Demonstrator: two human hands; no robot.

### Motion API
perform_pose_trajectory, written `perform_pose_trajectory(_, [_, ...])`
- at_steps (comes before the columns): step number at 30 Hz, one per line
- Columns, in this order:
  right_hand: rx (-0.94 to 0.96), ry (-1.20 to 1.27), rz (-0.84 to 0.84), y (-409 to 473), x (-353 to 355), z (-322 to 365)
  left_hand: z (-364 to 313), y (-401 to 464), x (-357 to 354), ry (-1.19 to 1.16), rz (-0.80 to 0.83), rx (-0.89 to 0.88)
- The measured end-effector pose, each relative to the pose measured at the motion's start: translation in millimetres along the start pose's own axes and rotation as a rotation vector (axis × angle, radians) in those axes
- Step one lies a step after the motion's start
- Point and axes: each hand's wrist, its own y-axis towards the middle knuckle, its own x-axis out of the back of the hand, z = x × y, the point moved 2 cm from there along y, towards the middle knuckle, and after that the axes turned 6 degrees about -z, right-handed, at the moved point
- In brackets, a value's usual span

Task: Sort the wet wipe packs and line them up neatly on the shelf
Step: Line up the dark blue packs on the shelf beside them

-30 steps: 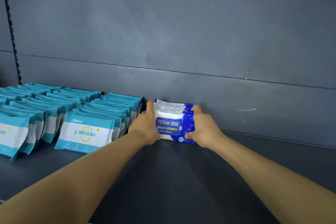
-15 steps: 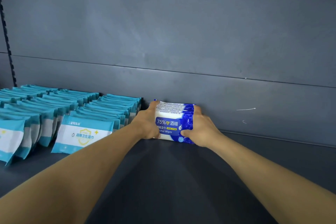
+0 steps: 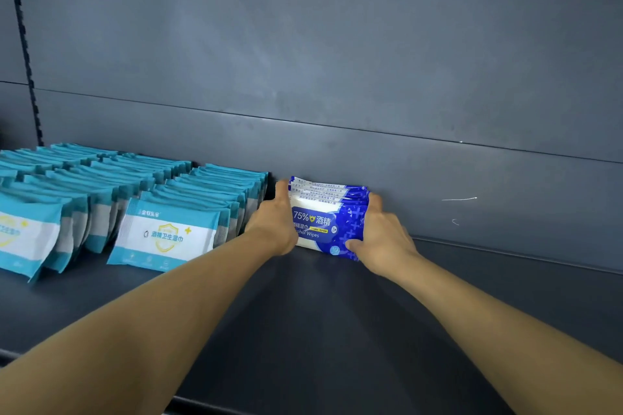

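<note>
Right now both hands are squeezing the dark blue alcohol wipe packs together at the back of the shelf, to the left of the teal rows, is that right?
Not quite: the side is wrong. In the head view the dark blue alcohol wipe packs stand to the right of the teal rows. The rest holds: the left hand and right hand grip them at the back of the shelf.

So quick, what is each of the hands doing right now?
Left hand: holding the left end of the stack of blue alcohol wipe packs.
Right hand: holding the right end of the same stack.
</note>
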Motion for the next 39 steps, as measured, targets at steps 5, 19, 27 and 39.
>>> perform_pose_trajectory(5, [-0.006,0.005,-0.008,-2.9,-1.8,-0.2,0.7,-1.5,2.9,-0.020,0.011,0.012])
perform_pose_trajectory(19, [0.052,-0.057,-0.014,-19.0,24.9,0.3,-14.0,-19.8,17.8,0.062,0.025,0.072])
perform_pose_trajectory(27, [0.115,-0.107,-0.034,-45.0,51.9,16.9,-33.0,-59.9,65.6,0.354,-0.001,-0.063])
perform_pose_trajectory(39, [0.068,-0.177,-0.138,-184.1,90.8,74.9,-19.9,-168.0,141.9,0.435,0.018,-0.403])
